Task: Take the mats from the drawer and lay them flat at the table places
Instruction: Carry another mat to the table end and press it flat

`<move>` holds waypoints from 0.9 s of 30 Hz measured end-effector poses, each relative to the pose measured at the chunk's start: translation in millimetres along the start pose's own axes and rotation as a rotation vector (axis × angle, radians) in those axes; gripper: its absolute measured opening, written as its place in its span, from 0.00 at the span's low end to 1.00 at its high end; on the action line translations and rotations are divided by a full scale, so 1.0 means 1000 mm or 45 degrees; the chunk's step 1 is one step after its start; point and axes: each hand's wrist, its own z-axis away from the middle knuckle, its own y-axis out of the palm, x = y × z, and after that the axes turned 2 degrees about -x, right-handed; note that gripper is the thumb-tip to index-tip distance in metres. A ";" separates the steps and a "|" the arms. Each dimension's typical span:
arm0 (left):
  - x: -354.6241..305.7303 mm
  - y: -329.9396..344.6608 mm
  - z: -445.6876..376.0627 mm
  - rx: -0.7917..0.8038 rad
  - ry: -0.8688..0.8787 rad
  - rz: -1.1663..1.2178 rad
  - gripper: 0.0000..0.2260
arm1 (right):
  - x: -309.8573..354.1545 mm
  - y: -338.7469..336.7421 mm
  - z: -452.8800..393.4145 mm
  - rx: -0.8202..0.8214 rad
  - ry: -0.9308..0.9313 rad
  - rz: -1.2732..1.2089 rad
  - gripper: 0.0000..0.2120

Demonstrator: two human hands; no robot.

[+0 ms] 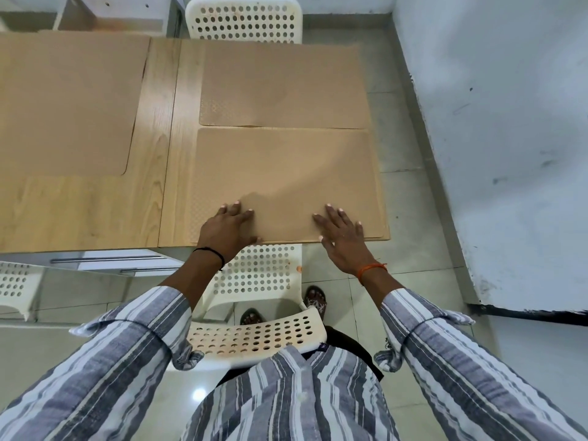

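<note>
Near mat [286, 176] lying flat at the closest place on the wooden desk [152, 160], its front edge along the desk's near edge. Left hand [227, 229] pressing down on its near left part, fingers spread, thumb at the mat's front edge. Right hand [342, 237] flat on the near right part, fingers straight and splayed. Far mat [283, 84] flat just beyond, almost touching. Third mat [63, 103] flat on the left. White perforated chair [254, 335] below, another chair [245, 19] across.
</note>
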 end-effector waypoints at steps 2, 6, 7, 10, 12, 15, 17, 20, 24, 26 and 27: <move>-0.003 -0.005 -0.002 0.013 -0.001 -0.038 0.29 | 0.000 0.001 0.002 -0.049 0.061 0.036 0.26; -0.012 -0.017 0.000 -0.033 -0.017 -0.062 0.22 | -0.001 0.000 0.005 -0.101 0.185 0.075 0.27; -0.014 -0.019 0.000 -0.058 -0.019 -0.066 0.21 | -0.002 -0.001 0.006 -0.112 0.212 0.067 0.27; -0.023 -0.032 -0.008 -0.112 -0.054 -0.088 0.14 | -0.002 -0.007 0.004 -0.140 0.261 0.042 0.29; -0.029 -0.041 -0.022 -0.113 -0.071 -0.015 0.14 | -0.002 -0.013 -0.001 -0.145 0.270 0.103 0.30; -0.042 -0.055 -0.055 -0.126 0.006 0.122 0.20 | 0.000 -0.027 -0.018 -0.150 0.264 0.228 0.32; -0.052 -0.062 -0.079 -0.144 0.079 0.200 0.22 | 0.001 -0.035 -0.031 -0.163 0.234 0.218 0.31; -0.061 -0.068 -0.115 -0.106 0.128 0.204 0.27 | 0.004 -0.043 -0.056 -0.192 0.120 0.177 0.31; -0.062 -0.069 -0.151 0.014 0.163 -0.032 0.38 | 0.014 -0.052 -0.093 -0.154 -0.046 0.122 0.30; -0.059 -0.067 -0.162 0.061 0.162 -0.050 0.42 | 0.019 -0.055 -0.112 -0.150 -0.106 0.112 0.30; -0.058 -0.065 -0.164 0.076 0.160 -0.045 0.44 | 0.023 -0.056 -0.120 -0.151 -0.123 0.119 0.30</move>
